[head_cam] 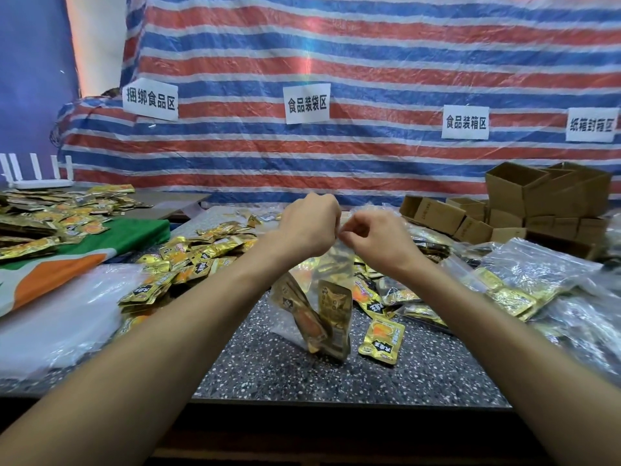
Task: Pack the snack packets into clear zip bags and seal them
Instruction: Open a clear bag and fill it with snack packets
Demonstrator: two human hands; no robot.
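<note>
- The left hand (309,227) and right hand (379,240) are raised side by side above the speckled table (285,371), knuckles almost touching.
- Both hands have their fingers curled, pinching the top edge of a clear zip bag (336,264) between them.
- The bag hangs straight down from the fingertips, and its lower end reaches the table.
- Gold snack packets (331,317) sit upright in the bottom of the bag, well below the fingers.
- The bag's mouth is nearly see-through, so the strip may be partly pressed shut; I cannot tell.
- One loose packet (381,338) lies just right of the bag.
- A pile of packets (201,253) lies to the left, filled bags (524,280) to the right, and cardboard boxes (537,203) behind.
</note>
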